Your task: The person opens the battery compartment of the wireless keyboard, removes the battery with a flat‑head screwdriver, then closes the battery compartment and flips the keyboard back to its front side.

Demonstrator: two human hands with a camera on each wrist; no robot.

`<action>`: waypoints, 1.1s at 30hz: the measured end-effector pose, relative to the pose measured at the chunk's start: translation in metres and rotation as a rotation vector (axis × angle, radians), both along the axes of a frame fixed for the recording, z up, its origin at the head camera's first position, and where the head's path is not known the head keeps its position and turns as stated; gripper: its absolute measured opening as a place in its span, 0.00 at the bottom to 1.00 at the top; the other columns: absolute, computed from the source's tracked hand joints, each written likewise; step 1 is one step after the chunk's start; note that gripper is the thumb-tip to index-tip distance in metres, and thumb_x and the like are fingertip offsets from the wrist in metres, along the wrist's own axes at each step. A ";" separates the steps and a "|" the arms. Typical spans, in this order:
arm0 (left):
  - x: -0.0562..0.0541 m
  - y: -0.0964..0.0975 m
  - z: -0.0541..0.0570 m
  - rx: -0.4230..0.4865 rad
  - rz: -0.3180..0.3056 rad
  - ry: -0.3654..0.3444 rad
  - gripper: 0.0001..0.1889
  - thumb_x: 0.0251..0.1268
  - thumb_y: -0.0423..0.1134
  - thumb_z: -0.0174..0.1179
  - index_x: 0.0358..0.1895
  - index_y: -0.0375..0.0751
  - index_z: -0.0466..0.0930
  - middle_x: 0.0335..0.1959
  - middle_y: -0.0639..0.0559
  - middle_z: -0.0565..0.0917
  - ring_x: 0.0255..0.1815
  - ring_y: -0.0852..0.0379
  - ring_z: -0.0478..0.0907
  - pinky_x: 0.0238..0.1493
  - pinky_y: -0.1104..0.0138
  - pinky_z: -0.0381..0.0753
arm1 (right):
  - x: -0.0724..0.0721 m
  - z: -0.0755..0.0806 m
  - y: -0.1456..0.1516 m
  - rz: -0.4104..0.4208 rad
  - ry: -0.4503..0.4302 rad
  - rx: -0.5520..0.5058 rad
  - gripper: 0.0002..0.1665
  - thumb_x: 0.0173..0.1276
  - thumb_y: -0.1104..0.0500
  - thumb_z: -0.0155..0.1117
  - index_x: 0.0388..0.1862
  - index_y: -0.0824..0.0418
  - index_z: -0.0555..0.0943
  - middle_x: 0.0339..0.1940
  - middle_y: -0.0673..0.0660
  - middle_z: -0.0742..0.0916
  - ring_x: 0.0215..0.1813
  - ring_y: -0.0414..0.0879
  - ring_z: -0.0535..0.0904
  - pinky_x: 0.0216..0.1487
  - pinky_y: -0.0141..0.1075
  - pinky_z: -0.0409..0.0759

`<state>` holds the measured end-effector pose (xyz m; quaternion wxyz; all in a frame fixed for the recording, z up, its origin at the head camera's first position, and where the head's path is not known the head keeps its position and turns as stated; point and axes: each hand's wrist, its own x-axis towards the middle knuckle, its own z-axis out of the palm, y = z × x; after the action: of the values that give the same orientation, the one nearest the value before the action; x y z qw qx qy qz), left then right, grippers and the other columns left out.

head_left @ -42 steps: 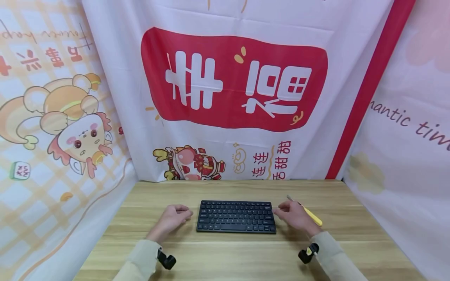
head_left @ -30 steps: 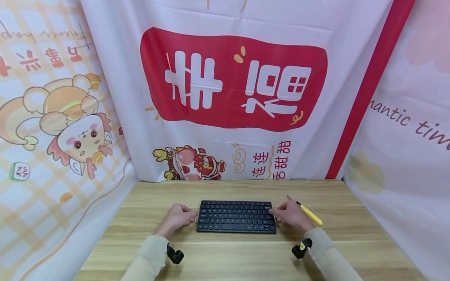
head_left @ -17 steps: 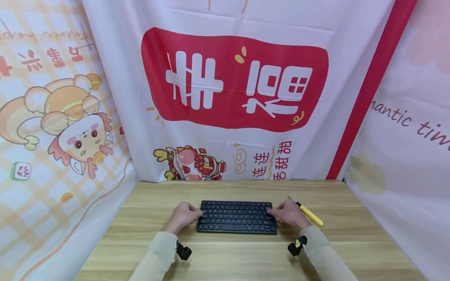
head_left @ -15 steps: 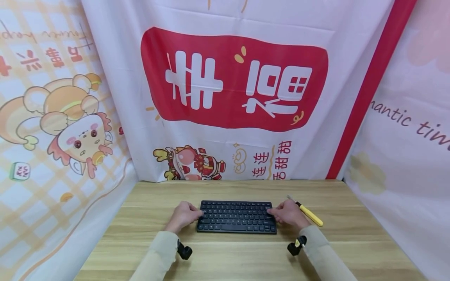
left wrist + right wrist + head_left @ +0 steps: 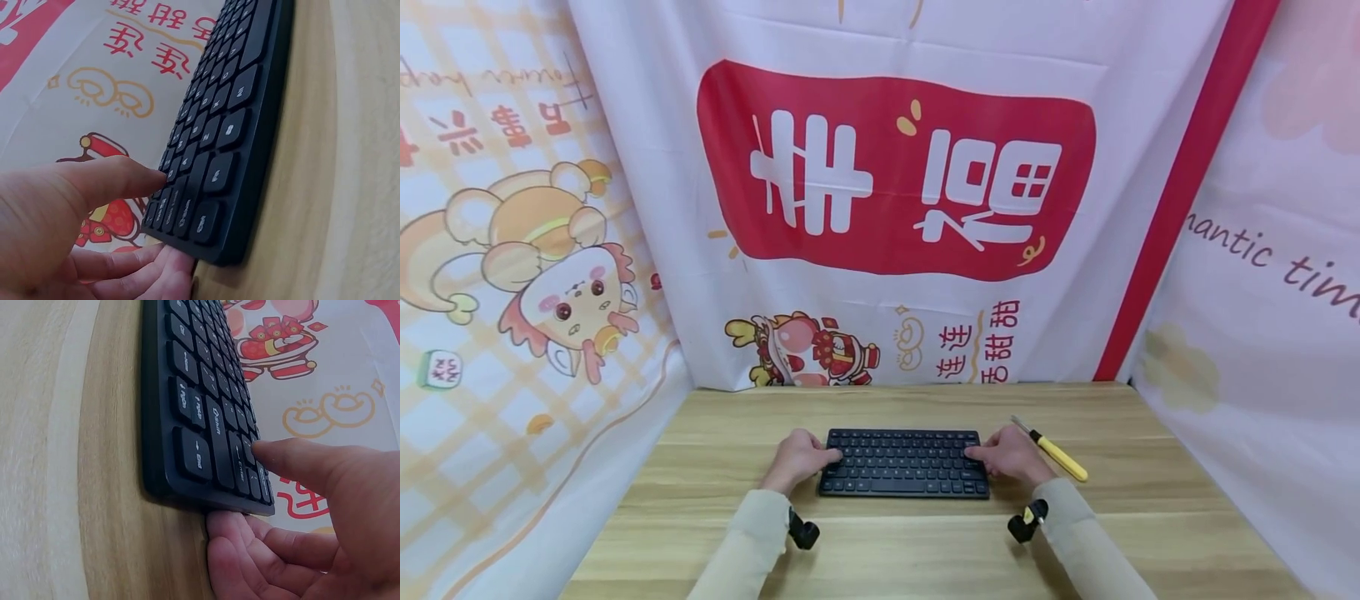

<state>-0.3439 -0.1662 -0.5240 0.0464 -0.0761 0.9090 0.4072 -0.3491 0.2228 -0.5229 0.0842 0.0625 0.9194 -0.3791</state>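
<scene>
A black compact keyboard (image 5: 904,465) lies on the wooden table in the head view. My left hand (image 5: 800,460) grips its left end. In the left wrist view the left thumb (image 5: 119,178) presses on the keys while the fingers are curled at the end's lower edge. At the opposite end my right hand (image 5: 1011,455) grips the keyboard likewise. The right wrist view has the right thumb (image 5: 306,459) on the keys near Enter, with the curled fingers (image 5: 250,556) against the lower edge of that end. Fingertips under the keyboard are partly hidden.
Just right of the right hand lies a yellow-handled tool (image 5: 1060,456) with a thin metal shaft. The wooden table (image 5: 895,550) meets a printed white cloth (image 5: 895,333) at the back. More printed cloths hang at both sides.
My left hand has moved right from beside the keyboard to grip its left end. My right hand has shifted slightly left, its thumb coming onto the keys. The keyboard stays in place.
</scene>
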 end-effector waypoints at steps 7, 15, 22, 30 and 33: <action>0.005 0.013 -0.004 -0.010 -0.025 0.002 0.18 0.65 0.45 0.73 0.27 0.42 0.74 0.24 0.51 0.75 0.24 0.56 0.72 0.25 0.66 0.69 | 0.000 -0.003 0.005 0.029 0.008 -0.014 0.25 0.69 0.44 0.75 0.18 0.56 0.82 0.15 0.48 0.79 0.21 0.42 0.72 0.25 0.32 0.65; 0.019 0.015 0.004 -0.072 -0.097 0.023 0.19 0.69 0.47 0.70 0.45 0.32 0.81 0.38 0.43 0.83 0.35 0.51 0.77 0.34 0.62 0.77 | 0.010 -0.002 0.013 0.018 -0.025 -0.162 0.22 0.68 0.40 0.76 0.32 0.58 0.86 0.24 0.50 0.80 0.30 0.46 0.75 0.35 0.35 0.71; 0.036 0.024 0.028 -0.142 -0.220 0.054 0.29 0.68 0.49 0.71 0.60 0.27 0.78 0.51 0.38 0.86 0.46 0.47 0.82 0.52 0.49 0.86 | 0.018 0.018 0.011 -0.009 -0.011 -0.244 0.25 0.66 0.38 0.76 0.28 0.56 0.83 0.22 0.49 0.78 0.31 0.45 0.74 0.34 0.36 0.71; 0.062 0.064 0.054 -0.227 -0.553 0.183 0.52 0.66 0.53 0.72 0.82 0.28 0.55 0.82 0.31 0.63 0.82 0.35 0.64 0.82 0.43 0.64 | 0.029 0.055 0.001 0.003 0.032 -0.232 0.27 0.65 0.38 0.78 0.22 0.55 0.78 0.19 0.47 0.77 0.27 0.43 0.72 0.35 0.36 0.70; 0.067 0.083 0.057 -0.301 -0.626 0.234 0.56 0.67 0.56 0.71 0.85 0.30 0.47 0.87 0.36 0.50 0.88 0.39 0.51 0.85 0.47 0.56 | 0.033 0.067 -0.004 0.020 0.055 -0.228 0.28 0.65 0.39 0.78 0.21 0.55 0.76 0.18 0.47 0.77 0.27 0.43 0.72 0.35 0.35 0.70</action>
<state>-0.2766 -0.0828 -0.4671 0.0528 0.2466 0.9372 0.2410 -0.3165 0.2191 -0.4560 0.0693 0.0329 0.8729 -0.4819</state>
